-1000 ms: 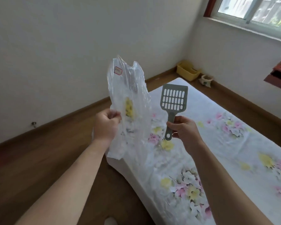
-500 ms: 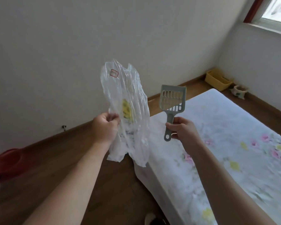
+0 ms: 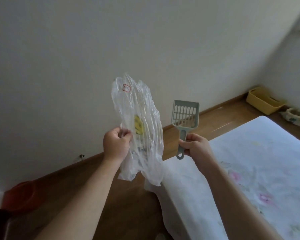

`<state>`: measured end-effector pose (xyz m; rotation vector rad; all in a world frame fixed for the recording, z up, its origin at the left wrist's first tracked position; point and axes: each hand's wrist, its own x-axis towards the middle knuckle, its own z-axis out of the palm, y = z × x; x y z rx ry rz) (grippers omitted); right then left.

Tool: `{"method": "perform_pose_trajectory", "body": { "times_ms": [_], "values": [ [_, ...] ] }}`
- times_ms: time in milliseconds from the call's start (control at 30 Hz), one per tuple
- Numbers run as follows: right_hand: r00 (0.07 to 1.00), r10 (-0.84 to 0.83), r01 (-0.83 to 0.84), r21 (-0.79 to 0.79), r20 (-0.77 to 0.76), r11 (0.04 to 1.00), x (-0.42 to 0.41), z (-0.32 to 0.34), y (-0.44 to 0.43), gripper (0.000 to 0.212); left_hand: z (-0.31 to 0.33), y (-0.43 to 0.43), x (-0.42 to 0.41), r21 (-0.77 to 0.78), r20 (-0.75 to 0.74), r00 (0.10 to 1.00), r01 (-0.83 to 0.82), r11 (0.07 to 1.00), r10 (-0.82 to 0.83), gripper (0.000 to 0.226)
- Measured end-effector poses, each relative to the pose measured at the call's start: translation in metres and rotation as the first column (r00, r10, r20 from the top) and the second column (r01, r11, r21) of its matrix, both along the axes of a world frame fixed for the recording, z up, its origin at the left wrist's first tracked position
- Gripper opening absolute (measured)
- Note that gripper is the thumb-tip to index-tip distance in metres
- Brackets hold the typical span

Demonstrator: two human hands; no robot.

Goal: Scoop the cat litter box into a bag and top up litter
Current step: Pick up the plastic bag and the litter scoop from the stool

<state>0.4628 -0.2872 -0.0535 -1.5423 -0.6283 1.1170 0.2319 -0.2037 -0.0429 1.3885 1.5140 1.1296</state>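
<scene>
Floor (image 3: pixel 128 201), bed (image 3: pixel 189 196) edge blurred, bag (image 3: pixel 145 116), scoop (image 3: pixel 185 115) held

Wood floor (image 3: pixel 132 201): yellow basket (image 3: pixel 263 101) by wall, red basin (image 3: pixel 21 196); floral-sheet bed (image 3: pixel 260 153).

bag (image 3: pixel 142 122) left — scoop (image 3: pixel 185 116) right

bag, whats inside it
Nothing visible inside the bag: it hangs limp and crumpled from the left hand. Only its yellow print and label show; folds hide the bottom.
</scene>
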Motion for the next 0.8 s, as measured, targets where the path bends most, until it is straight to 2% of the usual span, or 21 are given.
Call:
{"method": "perform_pose_trajectory", "body": {
  "times_ms": [400,567,800],
  "values": [
    [0.992,-0.122,0.123,-0.036,0.016,0.992,0.033,0.006,0.145,0.013,0.005,0.174,0.044,0.053,-0.017,0.992,0.129,0.99,-0.129,0.01],
    [0.97,-0.242,0.242,-0.028,0.017,0.97,0.038,-0.003,0.205,0.013,-0.006,0.26,0.062,0.05,-0.009,0.963,0.269,0.962,-0.269,0.015],
    [0.897,-0.443,0.443,-0.015,-0.01,0.897,0.033,-0.002,0.279,0.012,-0.002,0.374,0.095,0.034,0.024,0.871,0.49,0.871,-0.491,0.018]
  ]
}}
